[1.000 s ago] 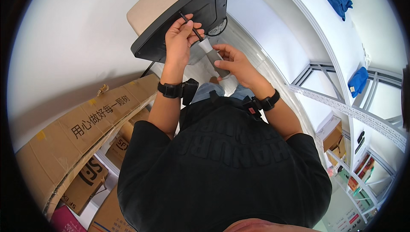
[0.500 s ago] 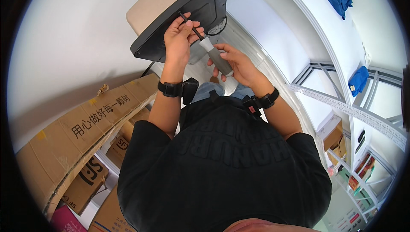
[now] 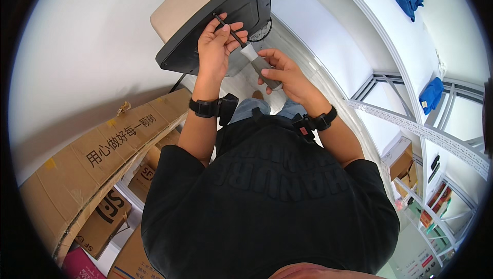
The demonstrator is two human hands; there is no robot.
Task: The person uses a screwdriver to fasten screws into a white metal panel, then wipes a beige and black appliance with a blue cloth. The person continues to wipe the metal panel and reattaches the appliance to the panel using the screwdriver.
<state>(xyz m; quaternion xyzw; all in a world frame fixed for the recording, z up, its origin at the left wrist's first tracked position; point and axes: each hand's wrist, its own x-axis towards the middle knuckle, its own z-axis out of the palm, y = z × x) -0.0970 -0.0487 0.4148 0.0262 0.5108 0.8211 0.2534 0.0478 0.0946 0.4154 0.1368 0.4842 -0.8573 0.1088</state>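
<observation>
A screwdriver (image 3: pixel 261 66) with a grey handle, a pale collar and a dark shaft slants between my hands. My right hand (image 3: pixel 290 76) is closed around the handle, with the thumb across it. The thumb and fingers of my left hand (image 3: pixel 213 55) pinch the dark shaft near its far end. The tip meets the black panel (image 3: pixel 177 50) close to its upper left edge, at what looks like a screw hole. This panel is the underside of a beige padded piece (image 3: pixel 187 1), tilted in front of me. A black cable (image 3: pixel 268 32) loops at the panel's right edge.
Along the left runs a long cardboard box (image 3: pixel 102 145), with more cardboard boxes (image 3: pixel 105 222) beneath it. White metal shelving (image 3: pixel 421 135) stands on the right, bearing blue cloths (image 3: pixel 431 95) and boxes. A white wall (image 3: pixel 87 37) is behind the padded piece.
The fingers of my right hand have shifted around the screwdriver handle, the thumb now lying lower across it. My left hand stays on the shaft, almost still.
</observation>
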